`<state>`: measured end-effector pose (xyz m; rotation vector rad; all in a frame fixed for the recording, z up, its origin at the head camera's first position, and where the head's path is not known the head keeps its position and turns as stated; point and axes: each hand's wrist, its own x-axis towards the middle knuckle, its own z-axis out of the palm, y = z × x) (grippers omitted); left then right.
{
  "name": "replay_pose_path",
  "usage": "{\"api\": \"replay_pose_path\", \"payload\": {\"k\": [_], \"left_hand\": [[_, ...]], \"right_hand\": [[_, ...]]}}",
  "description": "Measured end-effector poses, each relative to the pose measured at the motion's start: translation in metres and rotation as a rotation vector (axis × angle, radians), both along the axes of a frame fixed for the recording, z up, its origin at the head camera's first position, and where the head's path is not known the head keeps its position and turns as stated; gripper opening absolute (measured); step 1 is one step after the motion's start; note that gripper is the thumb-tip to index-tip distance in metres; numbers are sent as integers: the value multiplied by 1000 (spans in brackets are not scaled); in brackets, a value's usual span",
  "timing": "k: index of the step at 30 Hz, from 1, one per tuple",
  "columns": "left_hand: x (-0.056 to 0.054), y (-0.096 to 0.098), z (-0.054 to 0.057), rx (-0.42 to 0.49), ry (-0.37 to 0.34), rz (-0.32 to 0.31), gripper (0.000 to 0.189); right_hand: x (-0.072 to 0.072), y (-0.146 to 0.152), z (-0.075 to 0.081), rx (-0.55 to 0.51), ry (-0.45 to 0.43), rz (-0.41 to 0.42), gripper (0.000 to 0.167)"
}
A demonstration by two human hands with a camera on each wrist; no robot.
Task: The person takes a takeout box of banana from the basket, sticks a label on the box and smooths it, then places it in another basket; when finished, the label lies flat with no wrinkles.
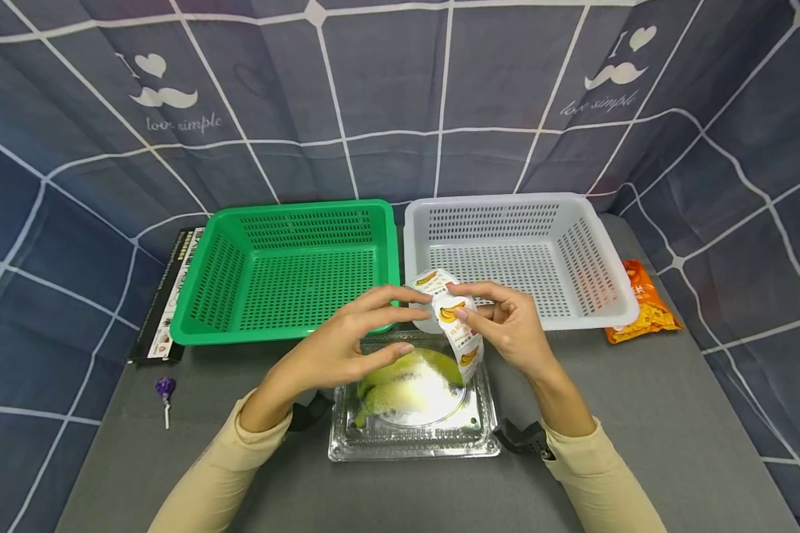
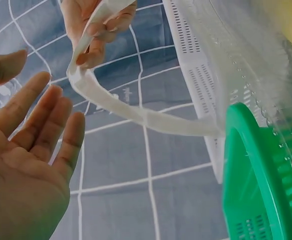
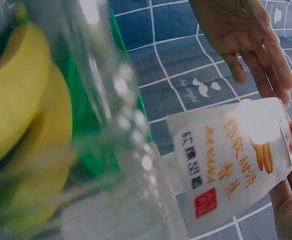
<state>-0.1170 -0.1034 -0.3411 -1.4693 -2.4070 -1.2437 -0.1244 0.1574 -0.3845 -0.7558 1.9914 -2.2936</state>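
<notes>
My right hand (image 1: 507, 326) pinches a curling strip of banana labels (image 1: 468, 342) between thumb and fingers. In the right wrist view the label strip (image 3: 226, 165) shows its printed face, with a banana picture and red stamp. My left hand (image 1: 353, 337) is held beside the strip with fingers stretched out; its palm (image 2: 25, 185) shows nothing in it in the left wrist view. Below both hands lies a clear plastic box (image 1: 413, 444) with its lid on. Bananas (image 1: 393, 396) are inside it, partly hidden by glare and the strip.
Behind the box stand a green basket (image 1: 287, 337) on the left and a white basket (image 1: 593, 323) on the right. An orange snack bag (image 1: 647, 303) leans by the white one. A purple lollipop (image 1: 165, 386) and a black-and-white box (image 1: 167, 318) lie at the left.
</notes>
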Motion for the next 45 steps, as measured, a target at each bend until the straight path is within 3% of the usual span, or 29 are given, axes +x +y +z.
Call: {"api": "replay_pose_path", "payload": {"k": [6,14,24,30,45], "left_hand": [[-5,8,-2,-64,1,1,45],[-13,12,-7,-46,-29,-11,48],[-22,9,-11,-55,-101,18,49],[-29,5,-15,-26,-164,2,47],[-28,4,-18,2,-181,-17,45]], "right_hand": [[0,0,-1,5,5,-19,26],[-5,0,-2,53,-30,-51,27],[-6,0,0,113,-123,58,45],[-6,0,-2,128,-158,118,51],[-7,-1,-6,174,-115,113,51]]}}
